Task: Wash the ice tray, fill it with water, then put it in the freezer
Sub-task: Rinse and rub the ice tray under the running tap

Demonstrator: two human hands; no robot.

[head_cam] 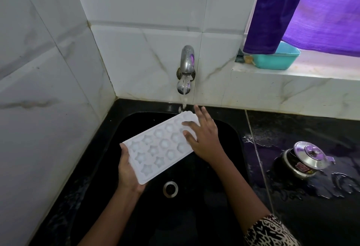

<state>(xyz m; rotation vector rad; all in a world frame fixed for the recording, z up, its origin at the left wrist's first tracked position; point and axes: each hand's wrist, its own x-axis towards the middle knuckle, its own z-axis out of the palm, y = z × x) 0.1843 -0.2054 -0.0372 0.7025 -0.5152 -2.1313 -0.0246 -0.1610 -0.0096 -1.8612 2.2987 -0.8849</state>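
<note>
A white ice tray (155, 146) with star-shaped cups hangs tilted over the black sink (224, 132). My left hand (127, 169) grips its near end from underneath, thumb on the rim. Flat on the tray's far end rests my right hand (202, 136), fingers straight and spread. A steel tap (187, 68) on the tiled wall is running, and its stream lands on the tray's far corner, just left of my right fingertips.
The sink drain (170, 188) lies below the tray. On the wet black counter to the right stands a small steel pot with a lid (303, 160). A teal tub (276, 58) sits on the window ledge under a purple curtain (303, 12). Tiled walls close the left and back.
</note>
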